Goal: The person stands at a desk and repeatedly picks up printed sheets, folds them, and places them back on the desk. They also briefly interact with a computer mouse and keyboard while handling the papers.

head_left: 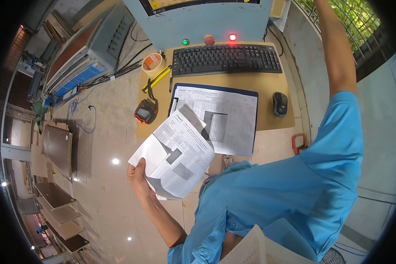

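Observation:
My left hand (139, 179) pinches the lower left corner of some printed paper sheets (187, 152), thumb on top. A folded or loose white piece lies over part of these sheets, which are tilted and bent. Their upper edge overlaps a dark blue clipboard (256, 119) with another printed form (237, 105) on it, lying on the desk. My right arm (336, 57) is stretched up and away past the top edge, so the right hand is out of sight.
On the tan desk (275, 123) are a black keyboard (224, 60), a mouse (280, 104), a tape roll (153, 64), a yellow cutter (157, 80) and a tape measure (146, 111). Behind stands a blue cabinet (198, 28) with lit buttons and a screen. Stacked boards (59, 196) are at left.

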Motion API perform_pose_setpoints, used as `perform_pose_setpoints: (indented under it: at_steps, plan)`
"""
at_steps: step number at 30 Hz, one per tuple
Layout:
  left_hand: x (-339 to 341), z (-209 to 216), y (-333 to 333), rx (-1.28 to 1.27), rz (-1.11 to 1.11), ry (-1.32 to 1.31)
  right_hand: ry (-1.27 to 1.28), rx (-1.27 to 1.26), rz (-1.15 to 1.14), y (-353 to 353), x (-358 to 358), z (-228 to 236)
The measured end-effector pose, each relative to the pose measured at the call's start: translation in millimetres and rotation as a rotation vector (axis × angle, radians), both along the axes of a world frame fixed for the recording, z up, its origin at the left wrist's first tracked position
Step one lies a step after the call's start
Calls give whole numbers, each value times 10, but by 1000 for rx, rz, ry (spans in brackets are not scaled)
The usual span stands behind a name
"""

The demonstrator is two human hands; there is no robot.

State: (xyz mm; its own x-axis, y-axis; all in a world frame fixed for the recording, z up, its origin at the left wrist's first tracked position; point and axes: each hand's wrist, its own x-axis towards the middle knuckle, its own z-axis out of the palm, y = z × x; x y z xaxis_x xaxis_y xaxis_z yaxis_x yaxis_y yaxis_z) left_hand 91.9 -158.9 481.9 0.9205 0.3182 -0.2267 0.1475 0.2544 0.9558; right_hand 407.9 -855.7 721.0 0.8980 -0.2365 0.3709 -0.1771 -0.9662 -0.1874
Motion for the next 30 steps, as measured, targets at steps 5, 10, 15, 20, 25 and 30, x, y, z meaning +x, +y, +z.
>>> perform_pose_setpoints:
  at_steps: [5,10,15,20,25,30]
  plan:
    - [27,21,-40,19,7,3,136,60,9,89,-262,176]
    - [31,74,-87,-5,-13,-8,-38,-121,152,-158,-83,293]
    - [5,115,-160,-21,-9,-30,119,-63,256,-444,242,269]
    - [-59,116,-194,-34,28,-31,244,-51,126,-634,504,168]
    - [-67,109,-169,-45,36,-57,86,181,246,-654,674,-60]
    - [-58,89,-140,-1,46,-42,-72,521,409,-623,704,-299]
